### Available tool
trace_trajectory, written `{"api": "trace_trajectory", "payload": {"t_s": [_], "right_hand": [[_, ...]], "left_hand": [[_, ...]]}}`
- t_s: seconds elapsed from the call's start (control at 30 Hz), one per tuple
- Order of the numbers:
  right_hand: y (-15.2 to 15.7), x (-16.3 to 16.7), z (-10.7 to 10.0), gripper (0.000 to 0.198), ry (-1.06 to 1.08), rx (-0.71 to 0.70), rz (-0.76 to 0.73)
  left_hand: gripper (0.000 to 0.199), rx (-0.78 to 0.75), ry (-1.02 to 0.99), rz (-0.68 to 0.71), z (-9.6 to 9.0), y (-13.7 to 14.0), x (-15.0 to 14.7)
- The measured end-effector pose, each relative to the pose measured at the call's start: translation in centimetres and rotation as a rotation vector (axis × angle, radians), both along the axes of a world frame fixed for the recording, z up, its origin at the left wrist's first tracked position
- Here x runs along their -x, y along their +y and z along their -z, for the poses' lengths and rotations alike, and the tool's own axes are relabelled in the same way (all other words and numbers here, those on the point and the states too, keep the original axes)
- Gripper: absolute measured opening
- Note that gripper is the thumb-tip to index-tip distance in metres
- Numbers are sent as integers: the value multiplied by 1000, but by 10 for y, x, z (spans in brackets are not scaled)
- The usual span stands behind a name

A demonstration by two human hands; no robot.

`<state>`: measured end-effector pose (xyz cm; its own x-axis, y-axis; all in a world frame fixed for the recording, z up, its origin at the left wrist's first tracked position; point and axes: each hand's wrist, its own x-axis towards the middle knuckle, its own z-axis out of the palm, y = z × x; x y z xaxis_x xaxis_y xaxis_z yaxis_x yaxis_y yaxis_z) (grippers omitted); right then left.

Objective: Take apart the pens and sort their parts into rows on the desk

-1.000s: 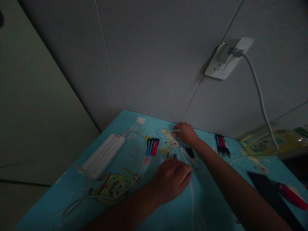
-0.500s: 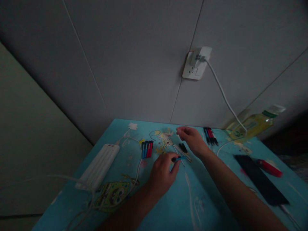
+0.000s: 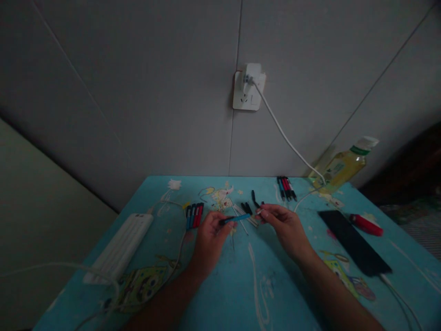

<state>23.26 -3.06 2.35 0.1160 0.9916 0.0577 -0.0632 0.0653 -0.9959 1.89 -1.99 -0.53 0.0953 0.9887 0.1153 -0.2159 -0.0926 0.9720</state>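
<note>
The left hand (image 3: 212, 232) grips a slim blue-and-black pen barrel (image 3: 241, 217) above the turquoise bench (image 3: 223, 294); the right hand (image 3: 284, 227) pinches a small, indistinct pale piece (image 3: 259, 212) nearby.

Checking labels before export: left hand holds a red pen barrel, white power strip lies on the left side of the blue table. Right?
One error: in the head view, the pen barrel in the left hand is blue, not red. The white power strip does lie on the left side of the blue table.
</note>
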Motion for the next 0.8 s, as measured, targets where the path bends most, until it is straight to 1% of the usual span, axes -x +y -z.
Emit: {"api": "trace_trajectory", "payload": {"t_s": [0.1,0.43,0.53,0.63,0.73,0.8], "right_hand": [[-7,2,-3,28,-62,-12,3],[-15,9,-7,22,-104,-15,-9],[-15,10,-5,22,-119,-11,2],[-15,11,-2,22,-123,-16,13],[-16,12,-2,18,-151,-60,4],[-19,14,-5,16,-208,-109,-31]], "left_hand": [[24,50,-49,50,-3,-4,-2],[20,39,-53,115,-4,-8,-2],[18,23,-14,156,-3,-9,-3],[22,-12,67,191,-4,-11,-2],[22,-88,211,248,-6,-14,-1],[21,-129,263,286,-6,-16,-1]]}}
